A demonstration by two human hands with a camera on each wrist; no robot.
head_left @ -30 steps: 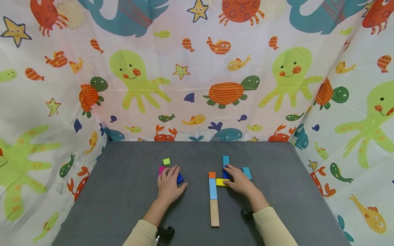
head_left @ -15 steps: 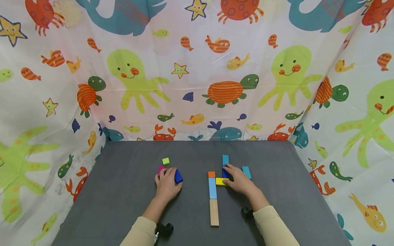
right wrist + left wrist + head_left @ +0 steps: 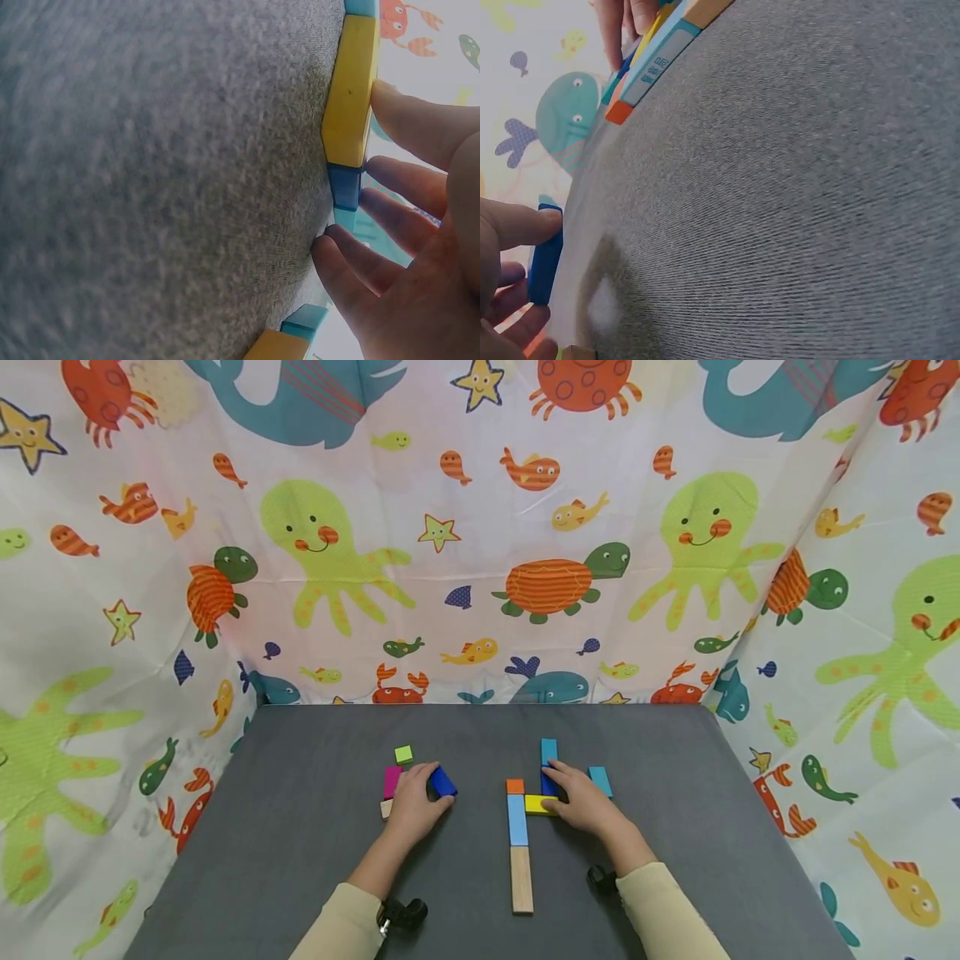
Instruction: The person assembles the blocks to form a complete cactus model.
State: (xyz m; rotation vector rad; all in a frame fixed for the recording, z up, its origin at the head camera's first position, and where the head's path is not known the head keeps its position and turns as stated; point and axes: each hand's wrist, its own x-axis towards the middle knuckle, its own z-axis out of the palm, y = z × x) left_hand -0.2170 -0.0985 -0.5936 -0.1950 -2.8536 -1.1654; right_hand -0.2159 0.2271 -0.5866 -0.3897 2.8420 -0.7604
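My left hand [image 3: 411, 803] pinches a dark blue block [image 3: 443, 782] on the left of the table. In the left wrist view the thumb lies on one end of that blue block [image 3: 546, 255] and fingertips are at the other. A magenta block [image 3: 392, 781] and a pale wooden block [image 3: 386, 809] lie beside this hand, partly covered by it. My right hand [image 3: 587, 803] rests with spread fingers on the arrangement: thumb at the yellow block [image 3: 351, 90], fingertips at another dark blue block [image 3: 346, 186].
A small green cube [image 3: 404, 754] lies behind the left hand. Between the hands runs a column: orange cube [image 3: 515, 786], light blue block [image 3: 517, 820], long wooden block [image 3: 521, 880]. Teal blocks are behind the right hand [image 3: 549, 750] and right of it.
The left hand first moved left, then back right, now pinching the blue block, which has shifted slightly right and turned. The magenta and wooden blocks show more. The right hand stays put.
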